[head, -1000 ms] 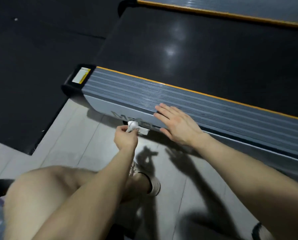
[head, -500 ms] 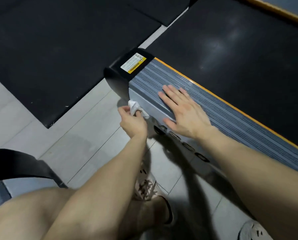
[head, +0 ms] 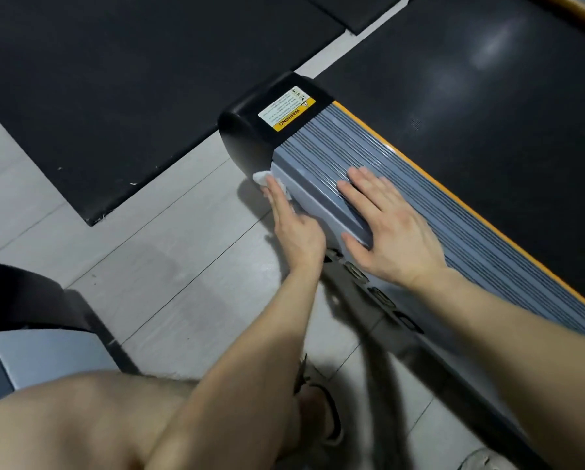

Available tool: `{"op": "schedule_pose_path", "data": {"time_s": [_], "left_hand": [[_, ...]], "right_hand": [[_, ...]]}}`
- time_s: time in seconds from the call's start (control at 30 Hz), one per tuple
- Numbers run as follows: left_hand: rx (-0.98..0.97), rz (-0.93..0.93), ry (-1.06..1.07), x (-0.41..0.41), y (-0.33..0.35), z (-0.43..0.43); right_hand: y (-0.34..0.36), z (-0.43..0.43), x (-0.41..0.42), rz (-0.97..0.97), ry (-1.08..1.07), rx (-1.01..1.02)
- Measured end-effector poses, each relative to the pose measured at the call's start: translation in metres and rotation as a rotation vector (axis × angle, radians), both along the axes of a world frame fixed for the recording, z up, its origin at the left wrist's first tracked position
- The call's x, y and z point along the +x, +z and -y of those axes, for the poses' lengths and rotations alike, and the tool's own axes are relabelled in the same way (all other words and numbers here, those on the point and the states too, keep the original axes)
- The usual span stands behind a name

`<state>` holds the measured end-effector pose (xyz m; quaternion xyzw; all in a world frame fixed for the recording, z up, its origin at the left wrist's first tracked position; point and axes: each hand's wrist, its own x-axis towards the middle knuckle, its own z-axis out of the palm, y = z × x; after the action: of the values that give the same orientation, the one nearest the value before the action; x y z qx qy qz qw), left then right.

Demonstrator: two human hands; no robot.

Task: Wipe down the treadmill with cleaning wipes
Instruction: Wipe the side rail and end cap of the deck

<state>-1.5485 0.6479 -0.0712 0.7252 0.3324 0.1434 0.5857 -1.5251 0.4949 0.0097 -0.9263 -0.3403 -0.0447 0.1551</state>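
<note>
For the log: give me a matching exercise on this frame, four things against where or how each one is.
1 left hand
2 right hand
3 warning label
4 wipe

a on the black end cap
b flat on the side rail, on its ribbed top
c white, at the seam between cap and rail
d fingers straight, pressing the wipe to the rail's side face

Pairs: 1-d, 2-b, 3-a, 4-c

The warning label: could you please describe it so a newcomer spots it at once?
Follow the treadmill's grey ribbed side rail to its black end cap. The warning label sits on top of that cap, white with a yellow strip, unlike the plain white wipe.
</note>
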Motion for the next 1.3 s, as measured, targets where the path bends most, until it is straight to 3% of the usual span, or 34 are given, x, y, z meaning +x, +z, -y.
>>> {"op": "schedule_pose_path", "data": {"time_s": [0.2,0.27,0.4,0.53,0.6,0.73,0.8,0.93,1.03,1.2,1.3], "left_hand": [[0.178,0.173,-0.517,-0.108,0.018,0.059],[0.201,0.141,-0.418,-0.078,0.009,0.025],[0.195,0.092,-0.023,-0.018,0.021,0.001],[0.173,0.221,-0.124,-0.076,0.026,0.057],[0.212,0.251,-0.130,-0.076,0.013,0.040],[0.198,0.102,0.241,0.003,0.014,-0.026],[0.174,0.036,0.342,0.008,0.027,-0.016],[0.107,0.169,0.143,-0.062,0.029,0.054],[0.127,0.219,0.116,-0.047,0.011,0.024],[0.191,0.063,0.289,0.025,-0.004,-0.055],[0.132,-0.060,0.076,-0.019,-0.037,-0.012]], "right_hand": [[0.002,-0.002,0.000,-0.027,-0.009,0.055],[0.001,-0.002,0.001,-0.017,-0.010,0.054],[0.000,0.000,0.001,0.015,-0.093,0.025],[0.001,0.000,0.000,-0.026,-0.069,0.056],[0.002,0.001,0.001,-0.029,-0.073,0.062],[0.002,0.002,0.003,-0.027,-0.078,0.064],[0.001,0.003,0.002,-0.027,-0.084,0.069],[0.004,0.000,0.001,-0.033,-0.074,0.069],[0.004,0.000,0.000,-0.028,-0.073,0.079],[0.003,0.002,0.002,-0.015,-0.082,0.075],[0.001,0.001,0.000,-0.015,-0.072,0.076]]}}
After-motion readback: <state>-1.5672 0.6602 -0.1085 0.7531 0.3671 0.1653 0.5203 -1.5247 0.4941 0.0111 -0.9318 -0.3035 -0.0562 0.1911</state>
